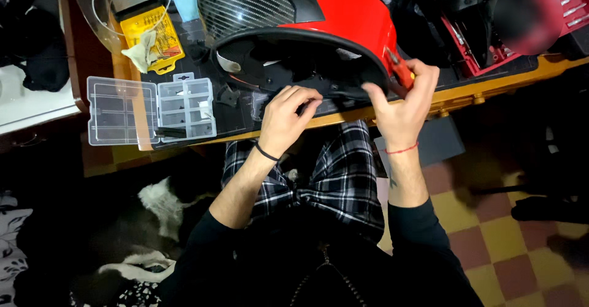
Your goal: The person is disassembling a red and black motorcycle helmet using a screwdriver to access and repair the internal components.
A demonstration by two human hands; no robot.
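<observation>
A red and black motorcycle helmet [331, 12] lies on the desk with its open underside toward me. My left hand [285, 118] rests on the lower rim of the helmet, fingers curled against the black lining. My right hand [402, 101] grips a small red-handled tool [399, 69], apparently a screwdriver, held against the right edge of the rim. A black band is on my left wrist and a red string on my right.
An open clear plastic parts box [150, 107] with small compartments lies at the desk's left end. Behind it sit a yellow bit case [153, 40] and a crumpled rag [140, 49]. A red tool tray [485, 43] stands at the right. A black-and-white animal [159, 203] lies on the floor.
</observation>
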